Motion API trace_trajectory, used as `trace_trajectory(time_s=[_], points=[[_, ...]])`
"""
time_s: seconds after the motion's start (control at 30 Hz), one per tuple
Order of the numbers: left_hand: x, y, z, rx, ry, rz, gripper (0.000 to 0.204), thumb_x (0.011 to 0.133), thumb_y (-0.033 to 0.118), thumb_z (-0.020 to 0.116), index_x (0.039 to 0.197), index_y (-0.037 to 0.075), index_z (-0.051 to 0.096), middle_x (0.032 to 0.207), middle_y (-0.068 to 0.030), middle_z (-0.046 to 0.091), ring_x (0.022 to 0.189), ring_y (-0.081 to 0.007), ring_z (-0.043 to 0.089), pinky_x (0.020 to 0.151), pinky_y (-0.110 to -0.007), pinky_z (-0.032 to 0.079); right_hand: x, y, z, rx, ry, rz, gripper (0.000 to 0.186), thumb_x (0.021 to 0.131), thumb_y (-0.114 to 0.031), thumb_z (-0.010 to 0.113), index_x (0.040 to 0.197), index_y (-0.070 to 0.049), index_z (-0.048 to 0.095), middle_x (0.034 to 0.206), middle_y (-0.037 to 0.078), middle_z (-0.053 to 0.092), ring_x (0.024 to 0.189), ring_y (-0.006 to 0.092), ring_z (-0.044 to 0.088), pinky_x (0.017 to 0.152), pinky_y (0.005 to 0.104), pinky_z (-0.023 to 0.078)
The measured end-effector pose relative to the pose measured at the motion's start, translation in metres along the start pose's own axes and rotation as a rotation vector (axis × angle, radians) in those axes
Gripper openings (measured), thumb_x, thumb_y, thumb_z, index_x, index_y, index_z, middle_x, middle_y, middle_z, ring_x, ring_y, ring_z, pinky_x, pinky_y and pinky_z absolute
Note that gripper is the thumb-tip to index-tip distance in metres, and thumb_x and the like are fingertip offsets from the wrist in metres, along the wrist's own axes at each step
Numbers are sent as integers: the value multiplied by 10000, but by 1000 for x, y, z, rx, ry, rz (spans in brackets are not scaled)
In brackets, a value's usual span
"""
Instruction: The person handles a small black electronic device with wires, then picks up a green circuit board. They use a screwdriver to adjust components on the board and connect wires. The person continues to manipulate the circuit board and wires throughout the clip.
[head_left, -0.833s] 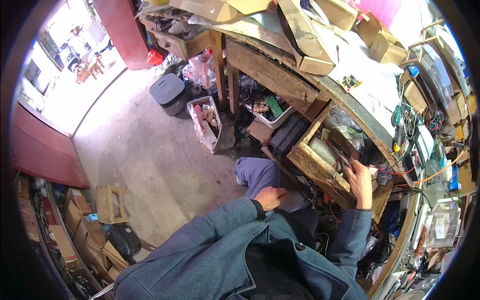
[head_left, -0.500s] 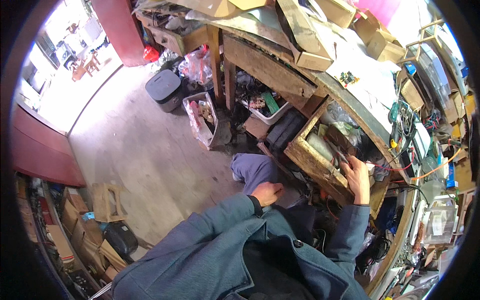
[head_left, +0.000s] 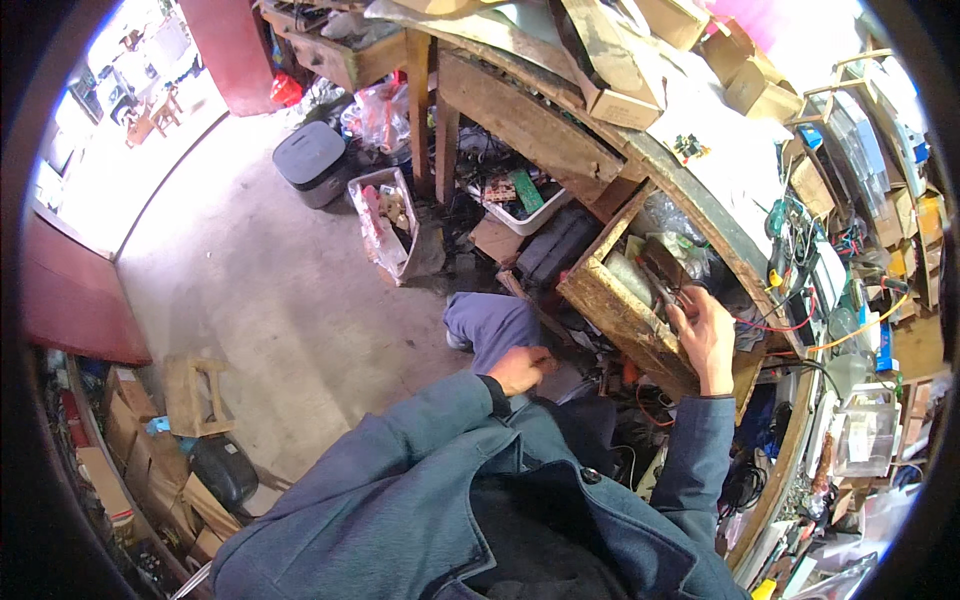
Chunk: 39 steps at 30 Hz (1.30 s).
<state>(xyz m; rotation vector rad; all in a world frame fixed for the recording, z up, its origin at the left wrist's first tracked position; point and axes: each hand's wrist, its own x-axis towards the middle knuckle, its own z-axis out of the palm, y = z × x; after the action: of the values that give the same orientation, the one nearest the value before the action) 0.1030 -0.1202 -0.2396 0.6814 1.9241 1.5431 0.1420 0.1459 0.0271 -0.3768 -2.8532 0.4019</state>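
Observation:
My right hand [head_left: 705, 335] is over the pulled-out wooden drawer [head_left: 620, 318], its fingers closed on a slim dark metal tool [head_left: 664, 290]; the exact kind does not show. Inside the drawer, close to those fingers, lie a pale rounded piece [head_left: 628, 272], a brown piece [head_left: 664, 258] and clear plastic bags [head_left: 690, 238]. My left hand [head_left: 520, 370] is by my bent knee [head_left: 490, 325], fingers curled inward. Whatever it may hold is hidden.
The workbench [head_left: 560, 85] above carries cardboard boxes [head_left: 625, 105] and a small circuit piece [head_left: 690, 148]. Tools and cables [head_left: 785, 235] crowd its right side. Under it stand a white tub [head_left: 535, 222] and an open box [head_left: 405, 265]. A grey lidded bin [head_left: 310, 155] stands farther left.
The whole view has shifted slightly, so the scene sits a little farther left. My right hand stays at the drawer with its fingers slightly re-angled; my left hand keeps its curled pose.

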Motion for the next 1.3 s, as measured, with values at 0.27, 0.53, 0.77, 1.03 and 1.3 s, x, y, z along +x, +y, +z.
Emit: trace_trajectory(time_s=[0.27, 0.53, 0.77, 1.03, 1.3], points=[[100, -21, -68, -291, 363, -181, 262, 1038, 214, 564, 1094, 0, 704, 727, -72, 703, 534, -141, 617, 476, -291, 482, 62, -112, 9, 64, 66, -667, 232, 848, -249, 800, 953, -63, 708, 928, 115, 651, 912, 342, 654, 790, 455, 545], [257, -133, -123, -676, 412, 143, 276, 1052, 182, 622, 1271, 15, 639, 1116, -81, 706, 1030, -174, 652, 894, -343, 530, 140, -130, 90, 139, -237, -488, 374, 924, -430, 701, 788, -81, 705, 760, 183, 683, 745, 400, 699, 635, 508, 539], [340, -87, -174, 37, 554, 61, 285, 1049, 187, 625, 1278, 17, 638, 1129, -84, 705, 1040, -182, 654, 902, -349, 532, 131, -125, 95, 176, -177, -366, 252, 915, -296, 678, 822, -63, 662, 799, 149, 700, 736, 374, 714, 658, 501, 578], [438, -83, -207, 392, 568, 33, 295, 1046, 192, 628, 1285, 19, 635, 1145, -86, 704, 1052, -191, 656, 911, -355, 534, 139, -121, 92, 249, -272, -300, 220, 921, -251, 674, 892, -57, 574, 768, 107, 628, 692, 324, 693, 548, 461, 561], [449, -98, -224, 495, 606, -5, 305, 1043, 196, 631, 1292, 21, 633, 1160, -89, 703, 1064, -200, 658, 920, -361, 536, 138, -119, 94, 312, -379, -296, 231, 875, -237, 709, 955, -56, 591, 832, 116, 626, 748, 321, 703, 577, 441, 561]])
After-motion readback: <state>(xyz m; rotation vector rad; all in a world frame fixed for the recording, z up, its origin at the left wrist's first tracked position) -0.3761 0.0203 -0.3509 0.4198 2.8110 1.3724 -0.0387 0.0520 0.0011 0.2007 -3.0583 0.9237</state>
